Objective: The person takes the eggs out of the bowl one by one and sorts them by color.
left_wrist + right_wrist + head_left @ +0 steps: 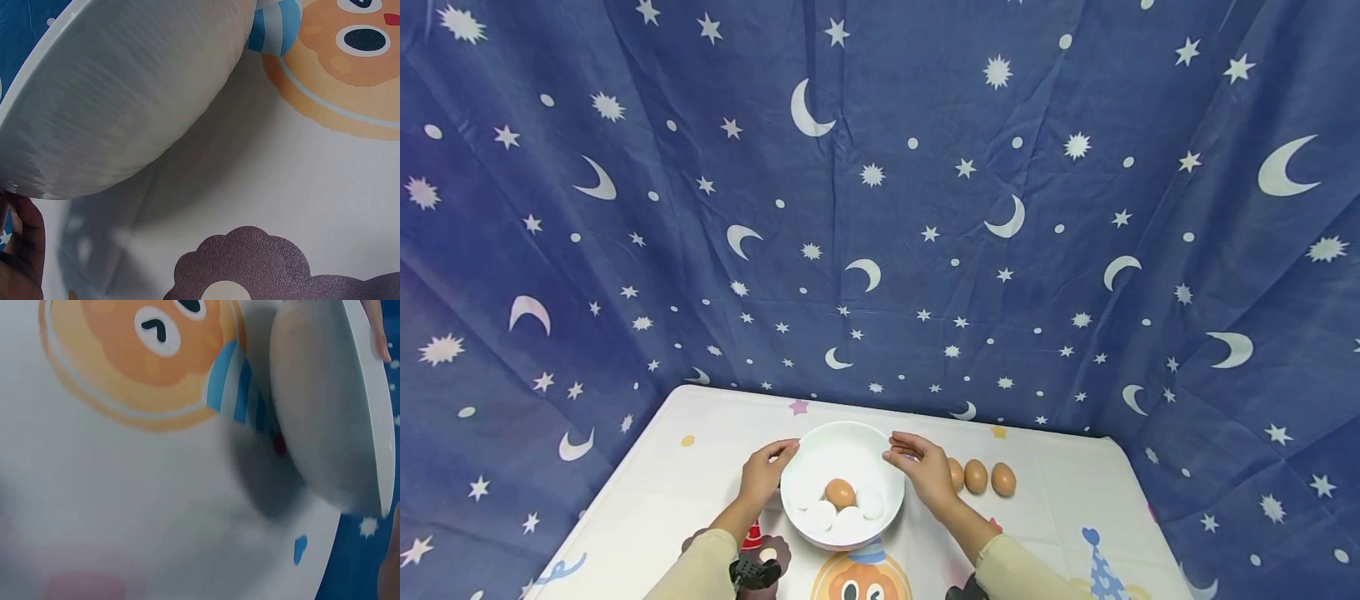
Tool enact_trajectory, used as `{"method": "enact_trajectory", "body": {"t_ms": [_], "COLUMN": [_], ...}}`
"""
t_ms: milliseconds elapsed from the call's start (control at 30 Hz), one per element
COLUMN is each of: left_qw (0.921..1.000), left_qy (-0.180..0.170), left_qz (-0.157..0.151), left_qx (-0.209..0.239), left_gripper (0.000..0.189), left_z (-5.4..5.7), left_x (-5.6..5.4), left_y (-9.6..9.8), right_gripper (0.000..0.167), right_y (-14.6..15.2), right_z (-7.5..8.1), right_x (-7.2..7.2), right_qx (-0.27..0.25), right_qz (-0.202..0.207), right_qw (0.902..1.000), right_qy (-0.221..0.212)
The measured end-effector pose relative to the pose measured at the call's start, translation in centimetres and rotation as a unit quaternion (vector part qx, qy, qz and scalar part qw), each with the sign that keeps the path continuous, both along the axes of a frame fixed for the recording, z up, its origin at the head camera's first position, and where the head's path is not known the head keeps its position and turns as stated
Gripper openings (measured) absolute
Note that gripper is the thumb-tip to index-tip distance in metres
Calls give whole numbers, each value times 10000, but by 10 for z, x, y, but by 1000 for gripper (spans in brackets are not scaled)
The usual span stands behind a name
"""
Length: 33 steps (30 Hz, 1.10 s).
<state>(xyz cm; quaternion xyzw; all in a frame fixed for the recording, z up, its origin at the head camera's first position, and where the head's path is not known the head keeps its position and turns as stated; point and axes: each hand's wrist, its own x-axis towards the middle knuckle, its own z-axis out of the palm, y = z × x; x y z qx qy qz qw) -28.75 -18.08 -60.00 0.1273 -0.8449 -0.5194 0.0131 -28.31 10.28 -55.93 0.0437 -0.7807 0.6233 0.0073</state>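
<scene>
A white bowl [842, 442] hangs tilted over the tablecloth, its shadow below it in both wrist views. Inside lie a brown egg [840, 493] and several white eggs [870, 502]. My left hand [763, 473] pinches the bowl's left rim; in the left wrist view its curled fingers [28, 240] show at the rim's lower end. At the right rim is my right hand [928, 471], thumb and fingers parted with nothing between them. The right wrist view has part of that hand at the lower right, a small gap from the bowl.
Three brown eggs [976, 477] stand in a row on the table just right of my right hand, the nearest partly hidden by it. The white tablecloth [1067, 517] bears cartoon prints. A blue curtain [880, 225] with moons and stars hangs behind the table.
</scene>
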Motion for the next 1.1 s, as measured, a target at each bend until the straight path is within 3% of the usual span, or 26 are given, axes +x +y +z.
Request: {"method": "enact_trajectory", "body": {"t_ms": [200, 467, 833, 1100], "left_qw": [9999, 9999, 9999, 9997], "left_qy": [10, 24, 43, 3], "left_qz": [-7, -27, -31, -33], "left_qx": [128, 119, 135, 230], "left_gripper": [49, 51, 45, 45], "left_z": [0, -1, 3, 3], "left_x": [-1, -1, 1, 1], "left_y": [0, 0, 0, 1], "right_gripper": [51, 54, 41, 34], "right_y": [-23, -39, -49, -55], "right_z": [1, -2, -11, -19], "right_x": [1, 0, -10, -14], "right_qx": [16, 225, 598, 1025], "right_qz": [696, 1595, 1954, 1869], "right_qw": [9968, 9849, 9785, 9765], "right_qy": [-386, -643, -268, -315]}}
